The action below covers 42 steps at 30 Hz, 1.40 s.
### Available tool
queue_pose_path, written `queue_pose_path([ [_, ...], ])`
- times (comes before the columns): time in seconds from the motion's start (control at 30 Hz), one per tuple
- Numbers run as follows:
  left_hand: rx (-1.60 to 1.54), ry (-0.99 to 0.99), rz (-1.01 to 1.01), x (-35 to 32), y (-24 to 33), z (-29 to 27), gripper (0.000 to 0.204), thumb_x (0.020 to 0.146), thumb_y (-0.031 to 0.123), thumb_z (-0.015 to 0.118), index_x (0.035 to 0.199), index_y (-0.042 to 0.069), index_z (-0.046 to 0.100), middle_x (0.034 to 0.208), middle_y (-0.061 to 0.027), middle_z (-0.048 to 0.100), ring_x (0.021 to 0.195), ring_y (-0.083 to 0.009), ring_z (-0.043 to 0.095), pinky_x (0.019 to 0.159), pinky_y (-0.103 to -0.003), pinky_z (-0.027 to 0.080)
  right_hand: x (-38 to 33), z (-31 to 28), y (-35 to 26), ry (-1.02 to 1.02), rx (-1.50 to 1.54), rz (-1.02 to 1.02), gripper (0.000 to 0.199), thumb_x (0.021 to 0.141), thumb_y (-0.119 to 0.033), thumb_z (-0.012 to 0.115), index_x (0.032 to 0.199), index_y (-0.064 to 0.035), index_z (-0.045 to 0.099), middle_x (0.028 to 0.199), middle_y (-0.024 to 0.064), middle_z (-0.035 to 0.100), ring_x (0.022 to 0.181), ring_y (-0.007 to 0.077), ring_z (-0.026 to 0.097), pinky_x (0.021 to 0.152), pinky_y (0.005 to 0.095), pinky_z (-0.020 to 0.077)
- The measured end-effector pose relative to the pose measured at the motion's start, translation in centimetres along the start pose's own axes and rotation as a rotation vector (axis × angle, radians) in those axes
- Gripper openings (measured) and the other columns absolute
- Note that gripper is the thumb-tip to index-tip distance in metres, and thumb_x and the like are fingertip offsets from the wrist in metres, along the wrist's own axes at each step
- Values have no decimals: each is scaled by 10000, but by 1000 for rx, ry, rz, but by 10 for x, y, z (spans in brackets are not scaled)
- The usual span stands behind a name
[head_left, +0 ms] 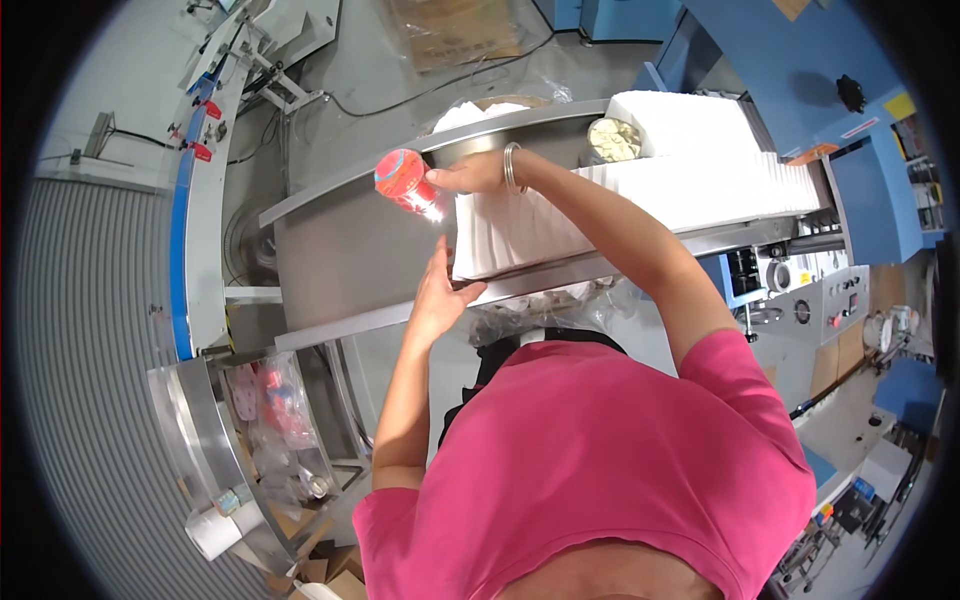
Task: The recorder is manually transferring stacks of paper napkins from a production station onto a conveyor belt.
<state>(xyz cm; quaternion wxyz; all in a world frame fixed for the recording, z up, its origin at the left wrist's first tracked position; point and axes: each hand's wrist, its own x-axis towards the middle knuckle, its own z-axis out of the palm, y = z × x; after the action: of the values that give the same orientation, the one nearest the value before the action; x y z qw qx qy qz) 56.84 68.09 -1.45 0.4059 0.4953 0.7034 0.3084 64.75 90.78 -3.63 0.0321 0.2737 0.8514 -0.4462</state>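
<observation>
**A:** ok going left to right, what's in this shot? Far left I see a curved conveyor rail [190,250] with a blue edge, and lower down a steel bin [205,440] stuffed with clear bags [280,410] plus a roll of tape [213,532] at its bottom corner.

**B:** yep. Then there's the steel chute [340,260] running across the middle. The thing being handled is that red-orange cup [405,182] with a bluish rim, wrapped in shiny clear film. It's up in the air above the chute, tilted, its end facing the camera.

**A:** which hand's got it?

**B:** the right hand [472,175]. The arm reaches up from the pink sleeve, silver bangle [511,167] on the wrist, fingers closed round the cup's right end. So the cup sticks out to the left of that hand.

**A:** and the left hand [438,298]?

**B:** flat open, fingers together pointing up, nothing in it. It sits below the cup and a bit to the right, clearly apart from it, with its thumb beside the lower-left edge of the white pleated belt [620,205].

**A:** right side?

**B:** a round tin of pale stuff [613,140] riding on top of that belt, then a grey control panel [825,295] with knobs, and blue machine housings [800,70] behind.
</observation>
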Motion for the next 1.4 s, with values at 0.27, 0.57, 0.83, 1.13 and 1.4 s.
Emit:
queue_pose_path([
  [0.27,-54,47,8,-9,-17,-14,762,771,-20,674,1427,-41,286,1258,-204,504,971,-237,602,821,-323,524,-29,-17,-31,-306,148,-32,829,902,-721,262,1210,-42,624,1272,180,567,1193,239,503,1026,342,358],
  [0.57,152,77,158,-9,-3,-25,629,757,-21,669,1343,1,440,935,-168,579,829,-264,602,754,-352,509,-33,-15,-31,-186,58,-48,801,891,-729,289,1165,-72,656,1172,146,625,1105,241,551,983,337,396],
  [0.83,126,50,144,-9,-5,-31,524,780,-7,633,1282,14,487,922,-197,624,811,-322,638,749,-383,507,-43,-18,-43,-180,70,-23,818,884,-724,340,1124,-5,648,1154,165,626,1092,245,557,977,347,401],
  [1.13,17,6,174,-12,-4,-25,499,786,13,628,1268,10,502,958,-215,644,842,-327,663,753,-380,514,-38,-16,-40,-174,8,-30,797,882,-730,310,1126,-59,664,1169,152,629,1098,275,565,970,368,406],
  [1.4,111,73,215,-20,2,-20,503,809,55,625,1284,-9,473,884,-253,652,846,-395,660,741,-415,517,-50,-19,-50,-148,-2,-1,743,894,-707,310,1141,-108,672,1197,147,620,1110,295,562,969,382,410],
])
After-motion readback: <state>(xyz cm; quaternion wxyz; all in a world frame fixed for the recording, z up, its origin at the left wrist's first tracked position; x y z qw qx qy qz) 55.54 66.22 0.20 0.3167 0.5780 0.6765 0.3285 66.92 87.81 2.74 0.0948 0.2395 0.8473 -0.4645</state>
